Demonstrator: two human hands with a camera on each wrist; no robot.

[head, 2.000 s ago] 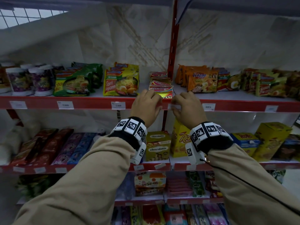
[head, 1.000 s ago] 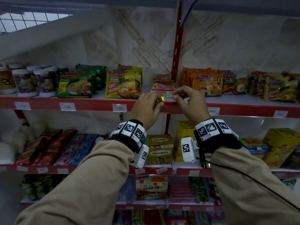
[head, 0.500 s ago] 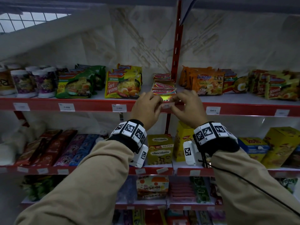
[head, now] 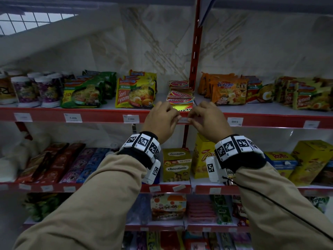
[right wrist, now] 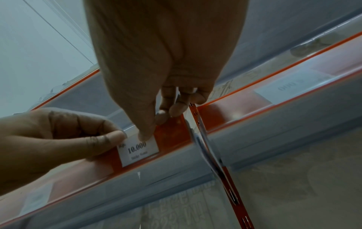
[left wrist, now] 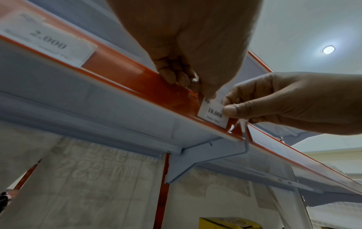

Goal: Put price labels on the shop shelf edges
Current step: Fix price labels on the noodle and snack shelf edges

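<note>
A white price label (left wrist: 213,114) printed "10.000" lies flat against the red shelf edge (head: 100,115), just left of the shelf joint. In the head view the label (head: 183,120) shows as a sliver between both hands. My left hand (head: 175,118) has its fingers curled over the top of the edge and its thumb on the label's left corner (right wrist: 117,137). My right hand (head: 191,120) pinches the label's right side, its thumb (left wrist: 231,110) on the printed face. Seen from the right wrist, the label (right wrist: 139,151) sits under both thumbs.
Other labels sit along the same edge: "2.000" (head: 131,118), "5.000" (head: 73,117) and an upside-down one (head: 234,121). Sticky-note packs (head: 181,102) lie just behind my hands, noodle packets to either side. A red upright (head: 195,51) splits the bays. Lower shelves hold snack boxes.
A second ago both hands held the label up at the shelf's top lip. They have come down a little, and the label now lies flat on the red edge.
</note>
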